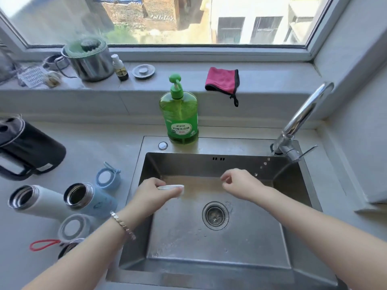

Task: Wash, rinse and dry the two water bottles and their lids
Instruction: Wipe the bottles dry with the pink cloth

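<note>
Apparently the step in hand is the washing of a lid, and the bottles themselves wait their turn. From the head camera, the left hand (156, 190) grips a round white plastic lid (171, 187) by its edge and holds it over the stainless steel sink (240, 164). The right hand (236, 183) hangs beside it over the basin with fingers loosely curled, and I see nothing in it. No stream of water shows, although the sink floor is wet around the round drain (215, 215).

The white steel water bottle (31, 199) and the light blue water bottle (90, 200) are on the grey counter (94, 147) to the left of the sink, close together, both with open mouths. A light blue lid with a strap (107, 177) lies just behind them, and one more pale ring-shaped cap (73, 227) lies in front.

I think the next move calls for the free right hand to give soap or water. The green pump bottle of dish soap (179, 114) stands on the back rim, and the curved chrome tap (301, 120) is at the right back corner. Nothing blocks either way. The pink cloth with black edge (222, 81) for drying lies further back on the window sill, behind the soap. A black jug (27, 147) stands at the far left, well apart from the work.
</note>
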Demonstrator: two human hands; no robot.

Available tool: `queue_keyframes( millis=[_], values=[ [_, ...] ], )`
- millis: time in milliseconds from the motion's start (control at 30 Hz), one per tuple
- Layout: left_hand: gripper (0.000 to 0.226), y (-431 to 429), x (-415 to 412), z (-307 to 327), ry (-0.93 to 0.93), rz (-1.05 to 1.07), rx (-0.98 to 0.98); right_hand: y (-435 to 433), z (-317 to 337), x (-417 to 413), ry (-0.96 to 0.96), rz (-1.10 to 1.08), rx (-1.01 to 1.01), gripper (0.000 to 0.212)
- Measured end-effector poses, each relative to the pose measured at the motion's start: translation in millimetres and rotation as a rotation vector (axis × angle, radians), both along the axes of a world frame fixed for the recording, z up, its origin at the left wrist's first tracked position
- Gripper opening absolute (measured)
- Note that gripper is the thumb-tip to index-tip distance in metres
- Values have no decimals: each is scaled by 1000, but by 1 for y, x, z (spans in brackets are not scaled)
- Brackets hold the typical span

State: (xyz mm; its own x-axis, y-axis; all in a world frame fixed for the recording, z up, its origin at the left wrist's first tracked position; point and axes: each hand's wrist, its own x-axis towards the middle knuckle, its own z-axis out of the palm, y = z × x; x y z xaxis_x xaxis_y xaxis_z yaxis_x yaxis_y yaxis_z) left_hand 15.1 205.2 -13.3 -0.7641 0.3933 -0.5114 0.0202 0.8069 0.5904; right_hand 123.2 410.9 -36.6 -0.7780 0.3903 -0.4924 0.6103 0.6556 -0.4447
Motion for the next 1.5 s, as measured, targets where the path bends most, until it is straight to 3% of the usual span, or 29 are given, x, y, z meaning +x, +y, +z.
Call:
queue_keyframes(
  millis=[67,200,367,533,700,833,933,1033,1133,1233,1333,1500],
  values=[
    [97,7,-22,13,-24,18,85,7,15,-40,132,-66,54,38],
    [85,21,-60,28,41,-29,201,38,40,-116,304,-169,217,42],
    [67,34,-98,29,66,-111,225,84,50,-185,168,-97,442,43],
    [72,44,-128,17,81,-159,201,107,34,-231,57,-91,356,43],
    [52,43,-143,4,24,-105,204,117,22,-229,469,-293,376,25],
    [75,37,-132,0,-51,-39,204,86,42,-192,818,-650,217,26],
    [84,25,-113,4,-140,11,292,38,55,-146,972,-813,83,29],
    [84,11,-86,9,-226,43,359,-4,46,-87,845,-1023,-247,43],
    [72,-1,-54,12,-254,-12,433,-38,36,-30,657,-1200,-753,35],
    [63,-5,-21,17,-264,-47,505,-69,49,7,718,-1162,-872,25],
    [57,-1,8,26,-250,-70,557,-102,66,27,841,-900,-934,20],
    [51,6,51,43,-113,-166,655,-128,65,49,867,-669,-810,20]
  ],
)
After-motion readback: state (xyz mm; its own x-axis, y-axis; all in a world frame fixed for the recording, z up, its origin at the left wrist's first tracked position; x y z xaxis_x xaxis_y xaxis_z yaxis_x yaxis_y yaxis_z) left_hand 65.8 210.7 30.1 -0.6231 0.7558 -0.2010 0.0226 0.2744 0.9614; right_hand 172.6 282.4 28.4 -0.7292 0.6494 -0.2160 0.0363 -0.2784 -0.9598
